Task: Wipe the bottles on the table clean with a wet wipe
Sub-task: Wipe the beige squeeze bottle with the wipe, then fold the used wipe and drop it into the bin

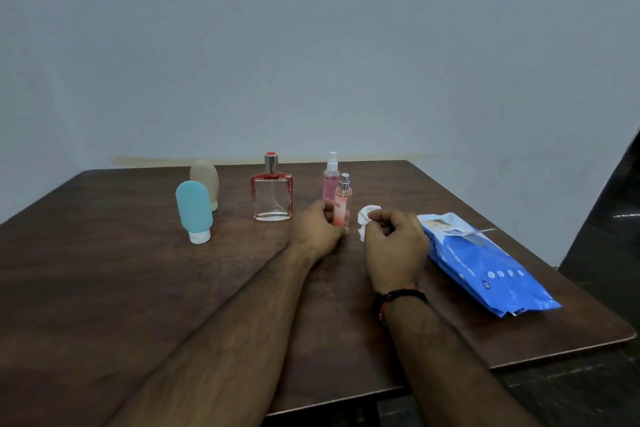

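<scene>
Several bottles stand on the dark wooden table (pixel 104 288). My left hand (pixel 317 230) grips the base of a slim peach spray bottle (pixel 343 199), which stands upright. My right hand (pixel 394 246) holds a crumpled white wet wipe (pixel 367 218) just right of that bottle. Directly behind it stands a pink spray bottle (pixel 330 180). A square clear perfume bottle (pixel 272 194) with a silver cap is to the left. Farther left are a teal squeeze bottle (pixel 194 210) on its white cap and a beige squeeze bottle (pixel 205 180) behind it.
A blue pack of wet wipes (pixel 485 267) lies at the right of the table, its flap lifted. The table's right edge and rounded corner are close to the pack. A grey wall rises behind the table. A dark object stands at the far right.
</scene>
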Demonstrator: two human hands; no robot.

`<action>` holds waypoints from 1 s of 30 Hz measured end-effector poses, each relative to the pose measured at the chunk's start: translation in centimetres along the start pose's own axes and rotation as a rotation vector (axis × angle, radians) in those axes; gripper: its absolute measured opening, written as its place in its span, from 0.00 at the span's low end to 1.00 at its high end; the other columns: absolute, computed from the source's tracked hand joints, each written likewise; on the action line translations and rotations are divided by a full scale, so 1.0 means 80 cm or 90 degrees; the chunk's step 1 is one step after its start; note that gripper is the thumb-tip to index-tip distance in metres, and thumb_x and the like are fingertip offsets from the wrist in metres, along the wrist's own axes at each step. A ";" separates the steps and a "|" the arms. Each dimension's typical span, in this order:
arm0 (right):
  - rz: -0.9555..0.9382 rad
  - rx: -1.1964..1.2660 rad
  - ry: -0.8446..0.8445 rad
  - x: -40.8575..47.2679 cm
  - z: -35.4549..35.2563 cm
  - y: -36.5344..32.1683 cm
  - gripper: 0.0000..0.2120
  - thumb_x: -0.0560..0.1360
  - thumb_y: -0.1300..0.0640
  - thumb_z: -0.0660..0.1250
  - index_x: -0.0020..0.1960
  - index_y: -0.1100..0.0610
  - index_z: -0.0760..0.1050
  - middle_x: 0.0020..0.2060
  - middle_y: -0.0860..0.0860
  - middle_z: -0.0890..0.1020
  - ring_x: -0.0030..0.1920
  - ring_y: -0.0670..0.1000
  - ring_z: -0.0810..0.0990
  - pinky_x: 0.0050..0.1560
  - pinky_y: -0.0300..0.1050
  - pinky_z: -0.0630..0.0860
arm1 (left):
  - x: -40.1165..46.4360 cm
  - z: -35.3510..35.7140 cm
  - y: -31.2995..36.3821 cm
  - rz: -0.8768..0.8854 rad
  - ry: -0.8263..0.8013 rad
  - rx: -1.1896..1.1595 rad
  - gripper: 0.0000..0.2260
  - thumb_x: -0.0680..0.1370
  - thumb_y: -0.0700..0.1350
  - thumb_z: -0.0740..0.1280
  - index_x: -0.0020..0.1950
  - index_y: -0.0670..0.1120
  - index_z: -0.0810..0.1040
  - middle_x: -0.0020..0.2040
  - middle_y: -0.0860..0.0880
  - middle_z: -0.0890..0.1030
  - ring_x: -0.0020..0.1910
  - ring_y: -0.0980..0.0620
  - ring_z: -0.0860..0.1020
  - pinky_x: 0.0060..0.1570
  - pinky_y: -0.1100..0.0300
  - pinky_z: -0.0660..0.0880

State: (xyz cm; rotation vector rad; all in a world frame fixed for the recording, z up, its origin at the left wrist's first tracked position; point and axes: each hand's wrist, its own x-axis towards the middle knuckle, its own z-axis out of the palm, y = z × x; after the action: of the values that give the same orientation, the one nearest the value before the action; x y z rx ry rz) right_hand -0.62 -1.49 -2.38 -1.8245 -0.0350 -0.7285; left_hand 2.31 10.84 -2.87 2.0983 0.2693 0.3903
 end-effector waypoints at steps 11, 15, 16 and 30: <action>-0.124 -0.047 -0.075 -0.004 0.007 0.005 0.09 0.72 0.65 0.70 0.46 0.54 0.85 0.45 0.49 0.79 0.44 0.50 0.80 0.46 0.37 0.70 | -0.011 -0.007 0.001 -0.001 0.028 -0.017 0.23 0.70 0.39 0.75 0.65 0.45 0.77 0.58 0.49 0.83 0.55 0.52 0.81 0.60 0.55 0.78; -0.169 -0.037 -0.099 -0.007 0.006 0.005 0.09 0.72 0.66 0.71 0.46 0.54 0.84 0.45 0.47 0.78 0.44 0.45 0.76 0.46 0.30 0.67 | -0.028 -0.012 -0.002 -0.016 0.060 -0.104 0.19 0.73 0.37 0.74 0.61 0.47 0.75 0.53 0.53 0.80 0.53 0.53 0.79 0.52 0.63 0.76; -0.185 -0.032 -0.105 -0.008 0.006 0.005 0.09 0.72 0.66 0.71 0.46 0.54 0.84 0.45 0.48 0.79 0.44 0.44 0.76 0.46 0.30 0.68 | -0.037 -0.016 -0.004 -0.013 0.089 -0.128 0.16 0.74 0.36 0.72 0.58 0.48 0.74 0.51 0.53 0.79 0.52 0.53 0.79 0.48 0.65 0.75; -0.276 0.167 -0.339 -0.060 0.043 -0.031 0.14 0.73 0.57 0.74 0.58 0.54 0.78 0.47 0.46 0.78 0.45 0.46 0.79 0.43 0.39 0.79 | -0.105 -0.124 -0.039 0.077 0.058 -0.353 0.06 0.79 0.37 0.67 0.52 0.42 0.83 0.47 0.46 0.85 0.50 0.49 0.83 0.51 0.58 0.80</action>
State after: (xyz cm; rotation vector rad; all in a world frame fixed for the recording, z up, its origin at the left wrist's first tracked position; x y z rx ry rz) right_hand -3.86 4.01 -3.32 -1.7225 -0.8568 -0.4804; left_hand -9.31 17.39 -1.98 1.5578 0.0718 0.5619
